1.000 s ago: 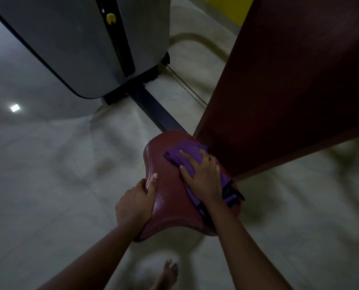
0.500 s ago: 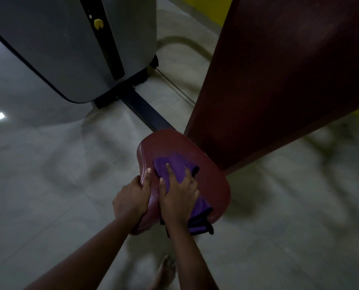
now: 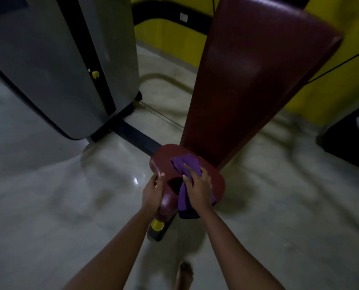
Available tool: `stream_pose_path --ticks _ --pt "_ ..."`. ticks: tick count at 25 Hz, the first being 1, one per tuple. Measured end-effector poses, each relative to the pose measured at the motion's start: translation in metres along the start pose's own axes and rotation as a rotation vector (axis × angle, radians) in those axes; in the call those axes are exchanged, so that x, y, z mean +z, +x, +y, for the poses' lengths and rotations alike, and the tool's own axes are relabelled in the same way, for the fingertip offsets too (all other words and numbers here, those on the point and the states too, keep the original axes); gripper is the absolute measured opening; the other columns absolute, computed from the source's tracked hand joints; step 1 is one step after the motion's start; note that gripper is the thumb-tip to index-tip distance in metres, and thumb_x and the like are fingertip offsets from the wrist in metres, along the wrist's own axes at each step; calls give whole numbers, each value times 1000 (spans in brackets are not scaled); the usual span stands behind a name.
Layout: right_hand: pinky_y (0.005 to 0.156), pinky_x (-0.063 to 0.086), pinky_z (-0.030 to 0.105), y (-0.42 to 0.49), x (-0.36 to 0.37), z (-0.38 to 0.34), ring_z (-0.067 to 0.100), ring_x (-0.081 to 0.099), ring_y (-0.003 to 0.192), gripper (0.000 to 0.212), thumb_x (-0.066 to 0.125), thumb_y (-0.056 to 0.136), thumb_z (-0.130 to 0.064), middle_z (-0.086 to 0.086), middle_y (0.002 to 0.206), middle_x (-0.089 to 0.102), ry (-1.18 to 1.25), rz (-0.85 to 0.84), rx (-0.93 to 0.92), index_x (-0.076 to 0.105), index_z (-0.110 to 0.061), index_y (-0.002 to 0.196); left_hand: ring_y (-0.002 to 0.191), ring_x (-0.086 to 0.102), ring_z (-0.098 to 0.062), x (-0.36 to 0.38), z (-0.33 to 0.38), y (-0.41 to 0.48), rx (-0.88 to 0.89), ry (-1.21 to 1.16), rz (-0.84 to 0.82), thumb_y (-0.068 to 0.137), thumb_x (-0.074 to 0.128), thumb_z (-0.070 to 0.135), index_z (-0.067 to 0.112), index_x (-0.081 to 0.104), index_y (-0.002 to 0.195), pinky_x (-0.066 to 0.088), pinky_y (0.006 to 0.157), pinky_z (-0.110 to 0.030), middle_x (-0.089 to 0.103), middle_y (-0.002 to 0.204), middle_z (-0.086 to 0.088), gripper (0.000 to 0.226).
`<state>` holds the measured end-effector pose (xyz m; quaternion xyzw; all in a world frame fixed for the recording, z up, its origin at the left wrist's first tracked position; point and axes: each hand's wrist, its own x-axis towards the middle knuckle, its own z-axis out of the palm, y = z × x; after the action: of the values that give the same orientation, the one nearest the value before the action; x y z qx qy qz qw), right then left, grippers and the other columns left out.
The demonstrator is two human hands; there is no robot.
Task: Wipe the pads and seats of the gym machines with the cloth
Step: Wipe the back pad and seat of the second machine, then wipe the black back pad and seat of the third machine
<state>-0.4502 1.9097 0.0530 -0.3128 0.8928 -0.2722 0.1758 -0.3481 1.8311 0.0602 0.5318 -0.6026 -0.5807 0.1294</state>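
A dark red padded seat point(image 3: 164, 162) sits low in the middle of the view, with a tall dark red back pad point(image 3: 251, 80) rising behind it. A purple cloth point(image 3: 185, 164) lies across the seat and hangs over its near edge. My right hand point(image 3: 199, 189) presses flat on the cloth, fingers spread. My left hand point(image 3: 153, 191) grips the seat's left edge, thumb on top. A yellow knob point(image 3: 156, 225) shows under the seat's front.
A grey shrouded weight stack point(image 3: 59, 65) stands at the left, joined to the seat by a dark floor beam point(image 3: 136, 135). A yellow wall point(image 3: 174, 38) lies behind. A black object point(image 3: 354, 141) sits at the right. My bare foot point(image 3: 185, 275) is on the pale floor.
My right hand has slid the cloth from the seat's left side back toward the middle and far part. The view has tilted up, showing more of the back pad and wall.
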Motion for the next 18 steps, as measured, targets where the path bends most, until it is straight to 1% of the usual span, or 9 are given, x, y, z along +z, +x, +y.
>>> stream_pose_path --ticks 2,3,5,6,8,12,15,18 --pt "104 31 39 -25 -13 -33 33 35 128 39 47 95 -35 14 144 33 84 64 21 47 -32 135 124 45 -17 -25 12 -26 34 -100 -35 100 32 37 15 42 140 29 96 -23 47 141 -4 46" --pt "104 31 39 -38 -16 -52 33 34 128 40 46 96 -34 15 143 33 124 78 21 46 -31 135 128 43 -17 -42 14 -36 45 -135 -42 101 31 37 15 40 141 28 101 -25 45 142 -3 47" --pt "106 32 40 -64 -12 -93 33 34 128 40 44 97 -33 15 142 34 189 74 7 44 -30 137 137 34 -19 -83 9 -51 50 -190 -40 100 30 40 16 34 144 22 112 -34 36 150 -4 50" --pt "106 32 41 -76 -7 -115 32 35 128 41 43 97 -33 15 142 34 223 67 -11 43 -29 137 139 32 -20 -107 5 -56 61 -214 -35 99 31 42 17 32 144 20 114 -37 34 151 -4 51" --pt "106 33 42 -97 8 -164 32 37 127 41 42 97 -33 15 139 36 297 65 -46 43 -27 138 139 32 -20 -164 -3 -63 98 -260 -7 99 32 43 18 32 144 20 115 -39 34 151 -4 52" --pt "103 30 30 -126 49 -262 30 41 125 42 44 97 -28 17 136 38 461 1 -113 45 -13 136 138 34 -18 -282 -15 -63 181 -395 114 99 31 43 19 33 144 23 116 -38 36 150 -3 52" --pt "96 30 24 -132 88 -330 26 42 123 45 45 97 -31 14 135 38 578 -95 -112 43 -10 136 139 32 -16 -358 -22 -54 200 -500 182 99 34 40 20 32 145 22 113 -32 35 150 1 50" --pt "98 29 24 -121 132 -397 24 42 122 44 46 96 -32 11 135 39 609 -176 -172 45 -10 134 140 30 -15 -428 -27 -34 235 -574 261 99 34 39 21 30 146 22 109 -29 32 151 2 50"
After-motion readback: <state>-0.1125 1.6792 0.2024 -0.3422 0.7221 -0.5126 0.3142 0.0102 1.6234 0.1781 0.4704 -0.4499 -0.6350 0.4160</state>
